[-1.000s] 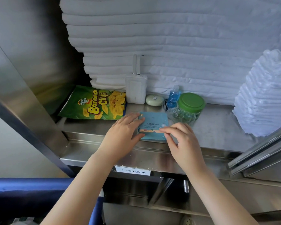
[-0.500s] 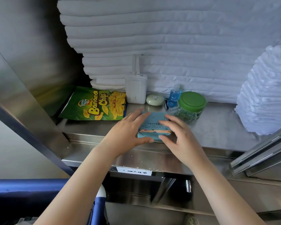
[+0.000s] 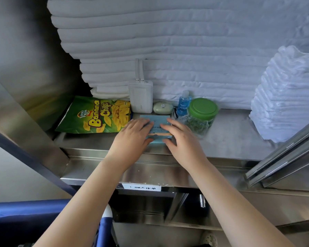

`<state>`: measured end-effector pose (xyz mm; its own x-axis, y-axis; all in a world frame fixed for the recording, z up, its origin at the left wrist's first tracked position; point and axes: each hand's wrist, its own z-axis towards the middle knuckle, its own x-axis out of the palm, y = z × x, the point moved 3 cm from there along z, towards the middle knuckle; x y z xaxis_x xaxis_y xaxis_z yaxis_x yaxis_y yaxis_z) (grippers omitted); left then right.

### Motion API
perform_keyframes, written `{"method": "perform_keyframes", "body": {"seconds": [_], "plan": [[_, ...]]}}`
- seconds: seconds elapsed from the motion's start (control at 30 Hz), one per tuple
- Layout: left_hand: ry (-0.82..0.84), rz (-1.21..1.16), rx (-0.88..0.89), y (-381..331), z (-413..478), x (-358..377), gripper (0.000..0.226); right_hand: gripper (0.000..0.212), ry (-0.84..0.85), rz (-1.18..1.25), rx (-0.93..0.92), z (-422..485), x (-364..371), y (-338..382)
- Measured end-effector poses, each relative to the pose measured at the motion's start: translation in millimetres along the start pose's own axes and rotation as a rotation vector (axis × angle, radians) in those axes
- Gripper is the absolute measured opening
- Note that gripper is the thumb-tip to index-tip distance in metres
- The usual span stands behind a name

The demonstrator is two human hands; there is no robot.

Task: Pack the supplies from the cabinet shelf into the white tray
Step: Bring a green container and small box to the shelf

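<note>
Stainless steel shelf (image 3: 230, 139) of the cabinet carries all the supplies in sight. A light blue packet (image 3: 159, 121) lies at the front middle of the shelf, with both hands on it. The left hand (image 3: 132, 138) lays nearly straight fingers across the packet's left part, thumb against its near edge. The right hand (image 3: 182, 139) does the same on the right part. The hands cover most of the packet, so its print is unreadable. It cannot be told whether the thumbs reach beneath it or whether it rests flat.

To the left a green banana chips bag (image 3: 95, 116) lies flat, apart from the left hand. Behind the packet a white power bank (image 3: 141, 97) stands upright against the folded white linen (image 3: 168, 41). A pale green oval item (image 3: 163, 108) sits beside it, its marking too small to read. Further right stand a small blue bottle (image 3: 183, 103) and a green-lidded jar (image 3: 202, 109), the jar's clear body blurred.

A wrapped white stack (image 3: 289, 97) occupies the right end, cut off by the frame edge. A paper label (image 3: 142, 187) is fixed to the shelf front, only partly legible. Blue fabric (image 3: 25, 211) shows at lower left, cropped.
</note>
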<state>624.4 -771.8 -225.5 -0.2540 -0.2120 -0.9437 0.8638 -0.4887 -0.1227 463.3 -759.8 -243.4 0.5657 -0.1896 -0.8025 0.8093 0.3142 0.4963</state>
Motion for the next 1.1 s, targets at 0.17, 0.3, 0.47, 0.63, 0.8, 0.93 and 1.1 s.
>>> {"method": "perform_keyframes", "body": {"seconds": [0.17, 0.3, 0.47, 0.63, 0.8, 0.93, 1.1], "plan": [[-0.101, -0.130, -0.063, 8.6, -1.7, -2.3, 0.037, 0.043, 0.036, -0.056, -0.033, 13.1, 11.0, 4.9], [-0.164, -0.115, -0.019, 17.2, 0.8, -3.9, 0.036, 0.043, 0.070, -0.081, -0.036, 25.2, 16.8, 9.5], [-0.178, -0.156, -0.066, 30.7, 2.2, -1.7, 0.034, 0.044, 0.087, -0.086, -0.035, 37.7, 22.9, 15.6], [-0.176, -0.251, -0.105, 40.5, 1.6, 0.0, 0.036, 0.045, 0.091, -0.109, -0.047, 40.0, 23.4, 16.9], [-0.167, -0.255, -0.101, 44.6, 1.6, 1.2, 0.036, 0.043, 0.050, -0.043, -0.070, 32.1, 19.6, 14.6], [-0.179, -0.269, -0.118, 46.4, 3.6, 4.0, 0.035, 0.043, 0.043, -0.035, -0.064, 34.7, 20.2, 14.3], [-0.180, -0.253, -0.127, 48.2, 5.3, 6.6, 0.036, 0.043, 0.068, -0.026, -0.040, 40.3, 20.5, 14.0]]}}
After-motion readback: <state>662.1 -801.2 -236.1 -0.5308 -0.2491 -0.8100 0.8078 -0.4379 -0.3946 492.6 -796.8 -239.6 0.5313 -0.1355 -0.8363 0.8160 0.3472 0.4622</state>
